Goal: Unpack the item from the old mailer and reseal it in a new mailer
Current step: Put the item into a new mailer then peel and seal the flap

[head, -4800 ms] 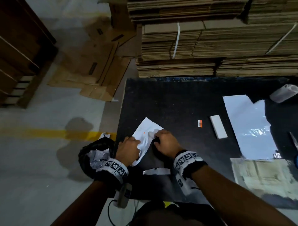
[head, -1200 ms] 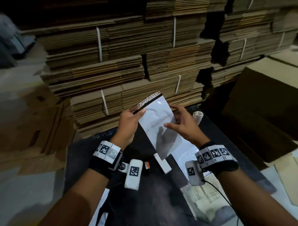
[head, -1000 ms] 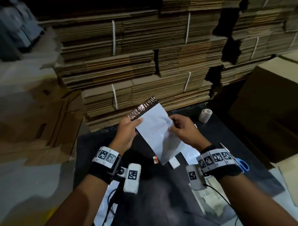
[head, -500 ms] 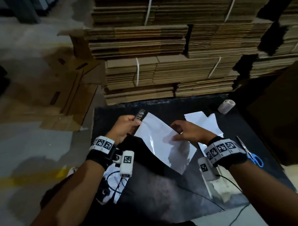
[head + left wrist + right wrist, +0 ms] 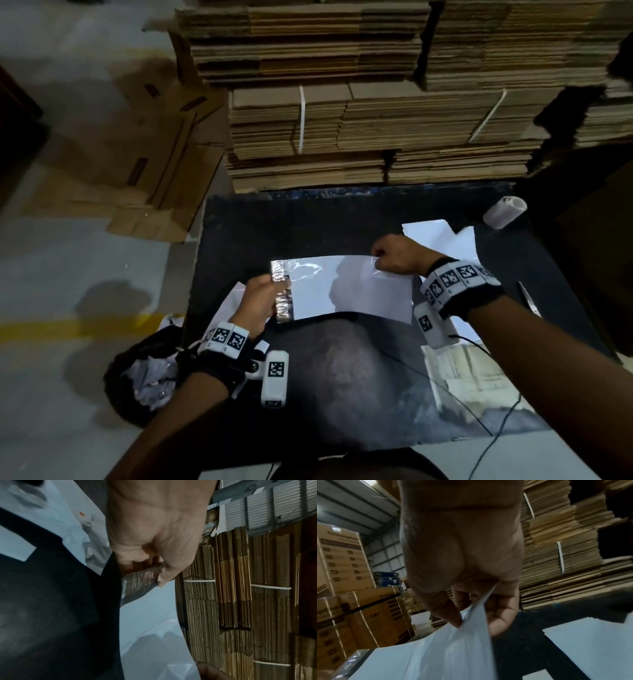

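**White mailer held flat between both hands over the black table**

From the head view, the black table [image 5: 239,240] runs out ahead of both hands to stacked flat cardboard [image 5: 342,113] at its far edge. The left hand [image 5: 257,301] pinches the silvery flap end of the mailer [image 5: 342,291]; the right hand [image 5: 397,255] pinches the opposite end. White sheets [image 5: 442,236] lie just beyond the right hand, a roll [image 5: 503,212] farther off. Bare floor [image 5: 68,274] opens left of the left hand, a dark waste bag [image 5: 137,370] below that wrist.

Left wrist view: thumb and curled fingers [image 5: 164,573] clamp the flap.

Right wrist view: thumb and fingers [image 5: 448,609] pinch the mailer's edge, blurred; boxes [image 5: 342,561] stand behind.
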Motion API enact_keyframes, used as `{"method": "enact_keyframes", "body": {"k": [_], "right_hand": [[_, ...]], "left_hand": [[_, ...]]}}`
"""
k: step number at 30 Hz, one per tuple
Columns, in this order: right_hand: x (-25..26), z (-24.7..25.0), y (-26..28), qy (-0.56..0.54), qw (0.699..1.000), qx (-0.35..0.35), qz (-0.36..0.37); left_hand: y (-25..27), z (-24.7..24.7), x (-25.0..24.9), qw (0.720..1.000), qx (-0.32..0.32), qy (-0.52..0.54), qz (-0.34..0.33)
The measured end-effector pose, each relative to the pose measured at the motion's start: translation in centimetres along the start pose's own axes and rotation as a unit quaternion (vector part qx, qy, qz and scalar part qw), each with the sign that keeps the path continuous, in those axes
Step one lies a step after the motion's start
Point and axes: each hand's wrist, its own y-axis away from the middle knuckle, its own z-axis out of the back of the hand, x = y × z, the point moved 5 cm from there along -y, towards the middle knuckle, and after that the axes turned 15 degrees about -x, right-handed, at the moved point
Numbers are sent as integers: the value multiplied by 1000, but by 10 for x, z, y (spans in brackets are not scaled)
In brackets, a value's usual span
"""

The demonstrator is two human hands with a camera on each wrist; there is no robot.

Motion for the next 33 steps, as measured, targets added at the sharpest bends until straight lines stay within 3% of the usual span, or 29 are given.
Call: {"method": "enact_keyframes", "body": {"k": [5, 7, 13, 16, 19, 22, 23, 25, 28, 33], "right_hand": [[-16, -43, 21, -40, 999, 22, -14], [-20, -63, 38, -75, 997, 20, -8], [-36, -114, 66, -21, 996, 82, 5], [-46, -113, 68, 14, 999, 51, 2], [-70, -103, 62, -52, 997, -18, -55], [-95, -89, 53, -105, 983, -97, -118], [-103, -85, 49, -102, 979, -116, -130], [-114, -80, 39, -80, 976, -143, -141], [-121, -77, 24, -63, 974, -161, -147], [-115, -84, 6, -79, 974, -123, -170]], "left_hand": [[-10, -3, -9, 986, -22, -119, -112], [-18, -7, -14, 972, 2, -185, -147], [-32, -53, -12, 890, 149, -393, -180], [-40, -81, -1, 852, 184, -456, -181], [-45, -100, 5, 828, 159, -497, -207], [-36, -105, -7, 766, 35, -544, -341], [-32, -104, -9, 760, -1, -533, -373], [-22, -99, -6, 782, -31, -479, -397], [-6, -90, 15, 814, -8, -449, -368], [12, -80, 48, 786, 35, -509, -349]]}}
